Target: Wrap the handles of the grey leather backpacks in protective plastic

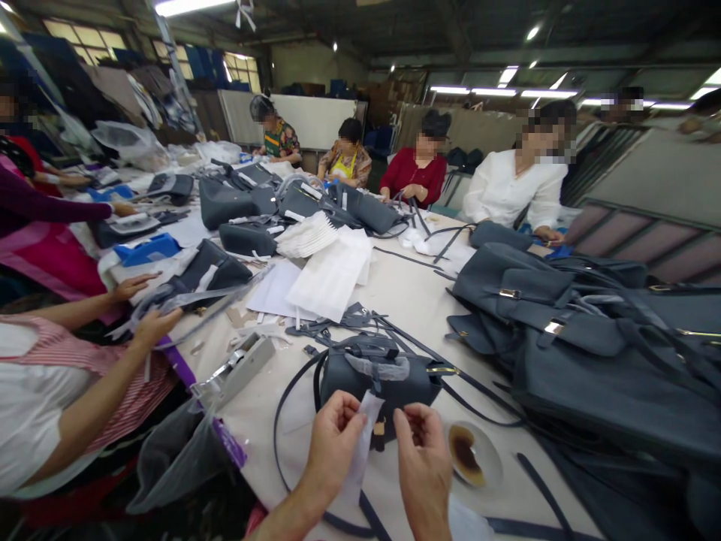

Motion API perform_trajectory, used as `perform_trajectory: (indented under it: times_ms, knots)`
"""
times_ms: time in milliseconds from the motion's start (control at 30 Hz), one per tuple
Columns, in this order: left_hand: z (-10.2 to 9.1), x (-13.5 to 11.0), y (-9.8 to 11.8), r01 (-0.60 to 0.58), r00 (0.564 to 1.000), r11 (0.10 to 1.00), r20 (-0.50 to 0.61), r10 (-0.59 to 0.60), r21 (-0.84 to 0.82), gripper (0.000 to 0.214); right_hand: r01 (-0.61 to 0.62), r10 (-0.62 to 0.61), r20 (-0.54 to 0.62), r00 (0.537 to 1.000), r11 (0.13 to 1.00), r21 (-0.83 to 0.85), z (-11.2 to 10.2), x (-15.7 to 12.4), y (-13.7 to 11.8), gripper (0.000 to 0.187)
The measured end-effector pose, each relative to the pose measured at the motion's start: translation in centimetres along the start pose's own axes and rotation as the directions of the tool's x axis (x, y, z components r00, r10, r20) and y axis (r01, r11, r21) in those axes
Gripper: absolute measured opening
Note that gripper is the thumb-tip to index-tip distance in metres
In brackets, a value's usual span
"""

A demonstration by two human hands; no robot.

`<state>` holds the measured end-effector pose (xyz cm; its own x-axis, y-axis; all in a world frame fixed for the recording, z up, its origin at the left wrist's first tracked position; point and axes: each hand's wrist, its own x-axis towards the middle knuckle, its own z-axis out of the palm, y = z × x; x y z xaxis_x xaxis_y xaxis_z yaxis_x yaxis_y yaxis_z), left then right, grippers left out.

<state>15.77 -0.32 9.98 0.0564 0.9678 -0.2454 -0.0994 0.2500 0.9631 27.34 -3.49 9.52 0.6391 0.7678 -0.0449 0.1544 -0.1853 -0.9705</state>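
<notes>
In front of me on the table lies a dark blue-grey handbag (341, 377). Its top handle (386, 370) is wrapped in clear film, and a long strap (287, 406) loops off to the left. My left hand (332, 447) pinches a strip of thin white wrapping (360, 458) that hangs down before the bag. Close to the bag's front, my right hand (425, 462) has thumb and fingers pinched together; what they hold, if anything, is too small to make out. Between the hands shows a tan-coloured fastener piece (379, 427).
A dish of brown liquid (473, 454) stands right of my hands. Piled dark bags (591, 361) fill the right side. White sheets (332, 274) and a metal tape dispenser (236, 368) lie beyond and left. A co-worker's hands (155, 323) work at the left edge; others sit opposite.
</notes>
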Motion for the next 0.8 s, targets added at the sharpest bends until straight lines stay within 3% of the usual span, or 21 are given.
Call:
perform_trajectory:
  times_ms: [67, 133, 200, 300, 433, 533, 633, 800]
  knots:
    - [0.0, 0.0, -0.2, -0.034, 0.999, 0.999, -0.026, 0.034, 0.0, 0.017, 0.095, -0.092, 0.032, 0.995, 0.99, -0.106, -0.6, -0.6, -0.2, 0.021]
    - [-0.1, -0.2, -0.5, -0.085, 0.996, 0.996, -0.033, 0.086, 0.021, 0.017, 0.125, -0.108, 0.118, 0.987, 0.982, -0.141, -0.8, -1.0, -0.4, 0.022]
    - [-0.1, -0.4, -0.8, -0.135, 0.991, 0.989, -0.011, 0.136, 0.062, 0.016, 0.057, -0.035, 0.179, 0.983, 0.991, -0.118, -0.5, -0.9, -0.5, 0.025]
    - [-0.1, -0.7, -1.1, -0.159, 0.987, 0.983, 0.052, 0.154, 0.092, 0.014, -0.152, 0.142, 0.227, 0.963, 0.988, 0.027, 0.3, -0.5, -0.7, 0.033]
    - [-0.5, -0.8, -1.3, -0.233, 0.972, 0.963, 0.012, 0.234, 0.137, 0.01, -0.364, 0.282, 0.304, 0.91, 0.895, 0.259, 1.4, 0.1, -1.0, 0.036]
    - [-1.1, -0.7, -1.4, -0.424, 0.906, 0.859, 0.121, 0.406, 0.287, 0.015, -0.387, 0.279, 0.328, 0.902, 0.859, 0.334, 1.8, 0.3, -1.0, 0.03]
    - [-1.5, -0.4, -1.4, -0.525, 0.851, 0.779, 0.236, 0.469, 0.344, 0.027, -0.371, 0.26, 0.321, 0.911, 0.856, 0.359, 1.8, 0.3, -1.1, 0.029]
    - [-1.0, -0.3, -1.3, -0.449, 0.893, 0.842, 0.12, 0.434, 0.299, 0.025, -0.381, 0.233, 0.375, 0.897, 0.839, 0.388, 1.9, 0.0, -0.8, 0.029]
